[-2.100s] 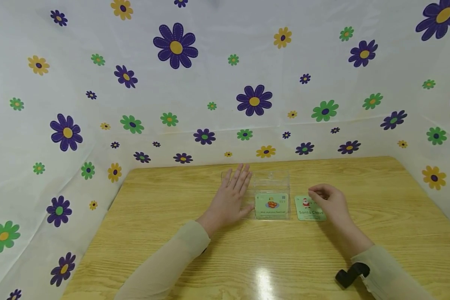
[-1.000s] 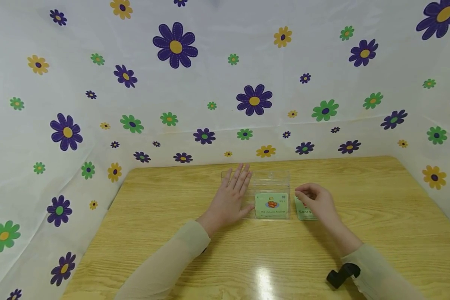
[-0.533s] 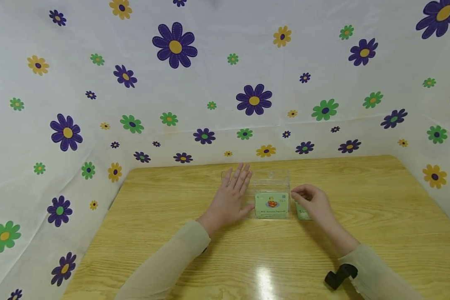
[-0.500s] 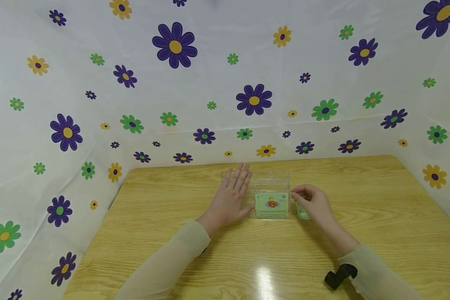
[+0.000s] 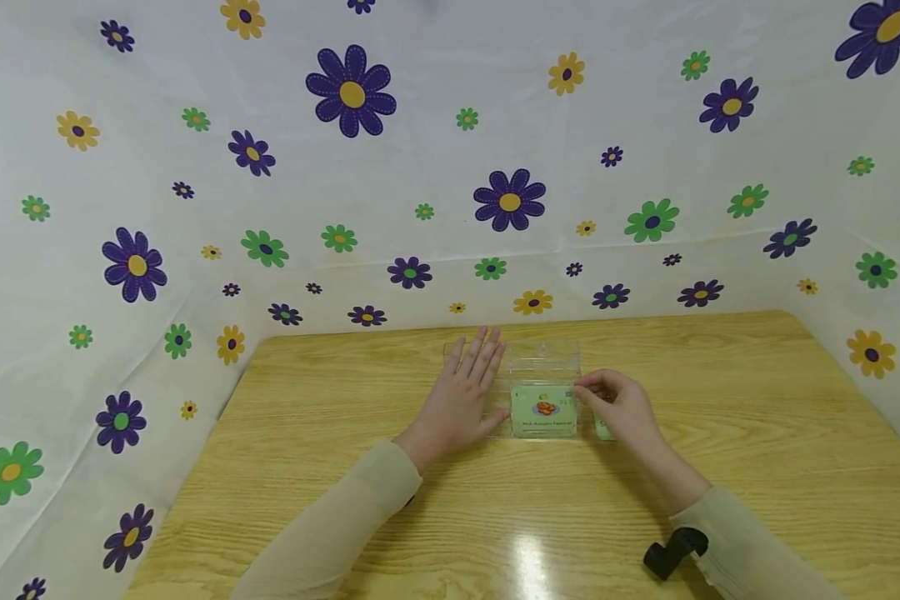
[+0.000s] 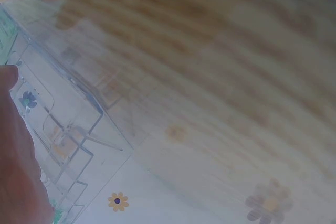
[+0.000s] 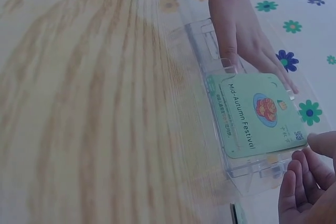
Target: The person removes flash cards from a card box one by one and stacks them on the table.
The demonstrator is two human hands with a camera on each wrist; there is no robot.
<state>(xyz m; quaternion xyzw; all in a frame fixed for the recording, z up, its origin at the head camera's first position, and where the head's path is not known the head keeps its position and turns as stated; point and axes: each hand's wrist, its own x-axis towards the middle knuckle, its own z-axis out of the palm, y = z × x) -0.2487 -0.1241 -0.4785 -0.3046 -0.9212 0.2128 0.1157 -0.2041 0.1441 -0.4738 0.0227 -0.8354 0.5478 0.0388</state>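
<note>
green card touches nearly closed right-hand fingers.

Tally used the clear holder as reference. Holder: 1, on 1 wooden table. Cards showing: 2. The Mid-Autumn Festival card sat in the holder, the second green card lay just right of it; whether more were stacked under either couldn't be told. Hands: 2. Left hand was over the holder's left part, right hand at its right edge. Light sleeves: 2, near side of the holder. Black strap: 1 plainly visible, near side, right. Flowers, head view, backdrop behind and flanking the holder: 15 green, 12 orange, roughly 25 purple, some cut off.
</note>
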